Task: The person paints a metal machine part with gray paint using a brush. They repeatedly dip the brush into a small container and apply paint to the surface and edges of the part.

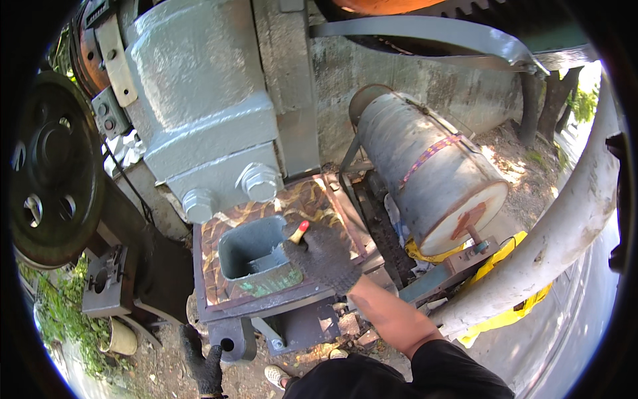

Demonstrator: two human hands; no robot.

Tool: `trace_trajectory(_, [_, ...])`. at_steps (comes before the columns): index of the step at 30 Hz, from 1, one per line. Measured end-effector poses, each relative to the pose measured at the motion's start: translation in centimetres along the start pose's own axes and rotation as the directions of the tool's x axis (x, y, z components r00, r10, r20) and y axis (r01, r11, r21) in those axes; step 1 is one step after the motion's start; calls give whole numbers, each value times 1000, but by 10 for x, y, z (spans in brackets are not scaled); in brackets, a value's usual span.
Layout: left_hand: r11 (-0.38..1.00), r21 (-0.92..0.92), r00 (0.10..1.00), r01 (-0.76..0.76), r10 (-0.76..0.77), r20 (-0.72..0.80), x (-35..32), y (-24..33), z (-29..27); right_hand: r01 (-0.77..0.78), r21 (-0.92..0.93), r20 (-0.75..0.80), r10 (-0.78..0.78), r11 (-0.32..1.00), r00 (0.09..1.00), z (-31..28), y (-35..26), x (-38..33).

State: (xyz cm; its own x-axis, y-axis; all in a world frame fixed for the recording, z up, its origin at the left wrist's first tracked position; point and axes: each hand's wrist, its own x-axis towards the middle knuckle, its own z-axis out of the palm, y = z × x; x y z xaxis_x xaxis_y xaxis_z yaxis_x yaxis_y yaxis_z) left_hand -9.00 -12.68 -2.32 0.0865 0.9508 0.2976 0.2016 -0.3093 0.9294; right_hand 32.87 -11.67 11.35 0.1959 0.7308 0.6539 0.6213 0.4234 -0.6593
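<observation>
Both hands wear dark knitted gloves: the right hand (325, 256) and the left hand (203, 362). The sleeve (452, 369) is black and short. One light shoe (276, 376) shows below.

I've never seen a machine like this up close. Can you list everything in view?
Press body: one, grey, upper left, two big bolts at its foot.
Flywheel: one, dark, far left.
Die plate: one, brown-mottled, centre, with a grey rectangular pocket.
Drum: one, grey with a rusty end, right of centre.
Pipe: one, pale, curving down the right.
Yellow cloth: one, under the pipe.
Right hand: dark glove, on the plate, holding a red-tipped tool.
Left hand: dark glove, low, below the plate.
</observation>
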Motion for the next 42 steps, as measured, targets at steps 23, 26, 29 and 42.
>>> trace_trajectory(23, [982,168,995,86,-92,27,8,35,27,-108,-84,33,111,991,993,3,-12,13])
trace_trajectory(26, [982,161,993,103,-109,32,7,35,29,-143,-49,20,144,989,989,6,-10,12])
trace_trajectory(29, [985,173,999,-13,21,-48,4,34,37,-148,-46,-7,148,988,989,5,-11,10])
trace_trajectory(42, [984,-89,987,155,-151,47,6,29,52,-167,-56,-93,161,984,983,-9,-49,-1])
